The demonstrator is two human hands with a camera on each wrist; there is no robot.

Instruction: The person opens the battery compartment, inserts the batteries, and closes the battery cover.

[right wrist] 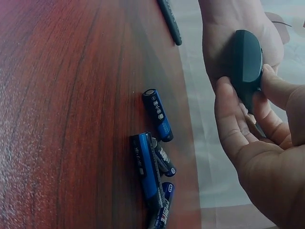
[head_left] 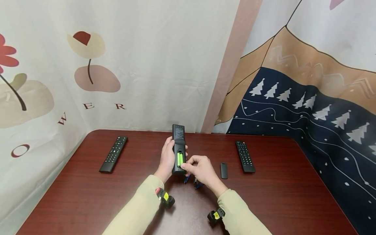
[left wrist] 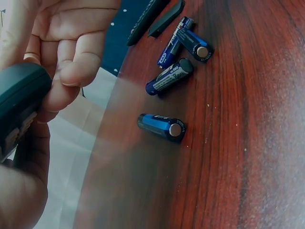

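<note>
My left hand (head_left: 167, 158) grips a black remote control (head_left: 178, 133) above the table, its back turned up. Two green batteries (head_left: 180, 159) lie side by side in its uncovered battery compartment. The right hand (head_left: 202, 168) pinches the remote's near end, thumb by the batteries' lower ends and fingers at the other face, as the right wrist view shows. Beneath the hands, several loose blue batteries (left wrist: 162, 127) lie on the table; the hands partly hide them in the head view. A small dark battery cover (head_left: 224, 170) lies right of the right hand.
One black remote control (head_left: 114, 154) lies buttons up at the table's left, another remote control (head_left: 245, 156) at the right. The reddish-brown table (head_left: 288, 192) meets a printed curtain (head_left: 152, 65) along its far edge. Each wrist wears a small camera.
</note>
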